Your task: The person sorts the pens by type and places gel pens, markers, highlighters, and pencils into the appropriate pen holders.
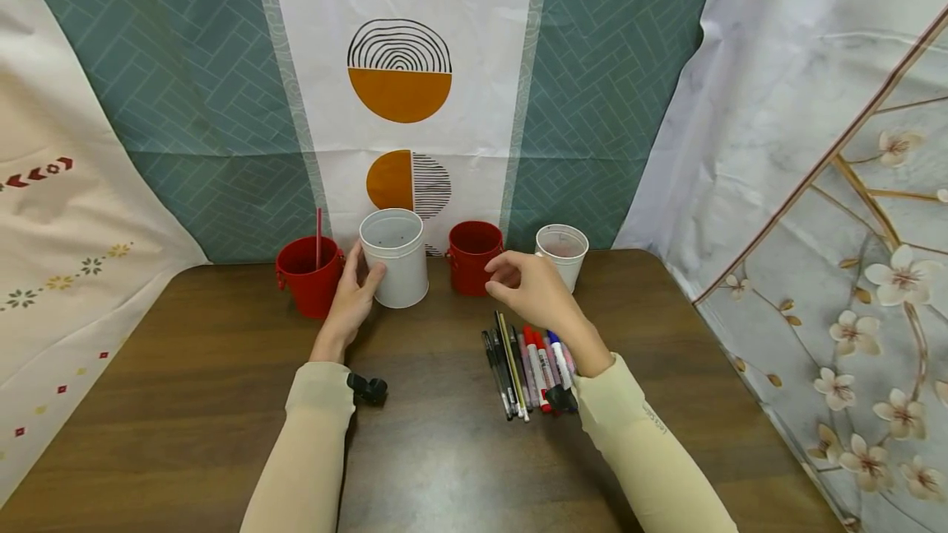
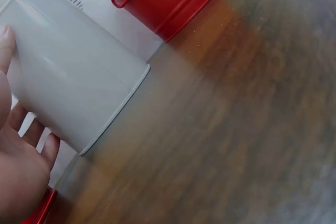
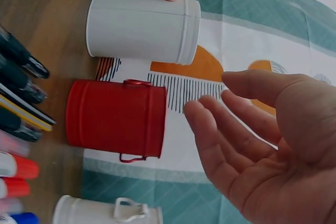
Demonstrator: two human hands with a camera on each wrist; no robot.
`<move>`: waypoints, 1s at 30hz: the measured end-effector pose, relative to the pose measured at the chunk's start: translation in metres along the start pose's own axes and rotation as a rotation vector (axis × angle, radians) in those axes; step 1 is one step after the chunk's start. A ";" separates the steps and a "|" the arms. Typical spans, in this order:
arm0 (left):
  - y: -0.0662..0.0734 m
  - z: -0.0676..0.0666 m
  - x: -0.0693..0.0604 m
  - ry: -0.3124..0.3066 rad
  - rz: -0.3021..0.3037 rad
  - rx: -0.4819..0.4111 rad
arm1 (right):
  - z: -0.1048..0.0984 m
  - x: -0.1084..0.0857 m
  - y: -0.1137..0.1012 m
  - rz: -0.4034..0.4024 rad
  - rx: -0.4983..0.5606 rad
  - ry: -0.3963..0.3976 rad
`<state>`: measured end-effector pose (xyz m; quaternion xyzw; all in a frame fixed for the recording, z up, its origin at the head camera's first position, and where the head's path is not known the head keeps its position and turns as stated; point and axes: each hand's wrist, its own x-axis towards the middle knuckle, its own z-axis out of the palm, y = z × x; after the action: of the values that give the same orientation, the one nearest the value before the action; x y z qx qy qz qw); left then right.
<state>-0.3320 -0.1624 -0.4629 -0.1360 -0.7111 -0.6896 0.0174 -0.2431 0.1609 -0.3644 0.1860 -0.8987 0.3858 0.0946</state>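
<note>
My left hand (image 1: 351, 301) holds the side of the taller white bucket (image 1: 403, 274), thumb on its near side; in the left wrist view the fingers of the hand (image 2: 23, 166) curve round behind the bucket (image 2: 73, 66). My right hand (image 1: 539, 290) is raised in front of the red bucket (image 1: 474, 261) and the smaller white bucket (image 1: 566, 257). Its fingers are loosely bent, and nothing is between thumb and fingertips in the right wrist view, where the hand (image 3: 262, 145) is beside the mouth of the red bucket (image 3: 118, 119).
Another red bucket (image 1: 311, 286) with a thin red stick (image 1: 318, 237) in it stands at the left. Several black pens (image 1: 499, 368), red-capped markers (image 1: 535, 360) and a blue-capped marker (image 1: 559, 356) lie in a row on the wooden table (image 1: 429, 451). A patterned cloth (image 1: 615, 105) hangs behind.
</note>
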 end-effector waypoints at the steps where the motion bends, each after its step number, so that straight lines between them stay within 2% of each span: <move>1: 0.000 0.000 0.000 0.005 -0.002 -0.003 | 0.001 -0.003 0.002 0.011 0.002 0.001; 7: -0.003 0.001 0.001 0.014 -0.016 -0.005 | 0.009 -0.020 0.014 0.060 0.009 -0.019; 10: -0.008 0.001 0.003 0.019 -0.004 0.001 | 0.011 -0.025 0.017 0.080 0.006 -0.034; 15: -0.027 -0.002 0.010 0.033 0.025 0.026 | 0.014 -0.027 0.019 0.111 -0.012 -0.067; 17: -0.032 -0.004 0.012 0.035 0.019 0.033 | 0.017 -0.027 0.020 0.118 -0.030 -0.088; 21: -0.026 -0.003 0.011 0.031 -0.006 0.027 | 0.023 -0.029 0.023 0.114 -0.092 -0.132; 27: -0.003 0.000 0.002 0.017 -0.038 0.019 | 0.036 -0.029 0.025 0.114 -0.219 -0.198; 30: 0.002 0.000 -0.001 0.017 -0.039 0.021 | 0.042 -0.029 0.023 0.123 -0.278 -0.228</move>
<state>-0.3303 -0.1627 -0.4611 -0.1161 -0.7205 -0.6836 0.0112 -0.2266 0.1523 -0.4173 0.1584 -0.9579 0.2394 -0.0070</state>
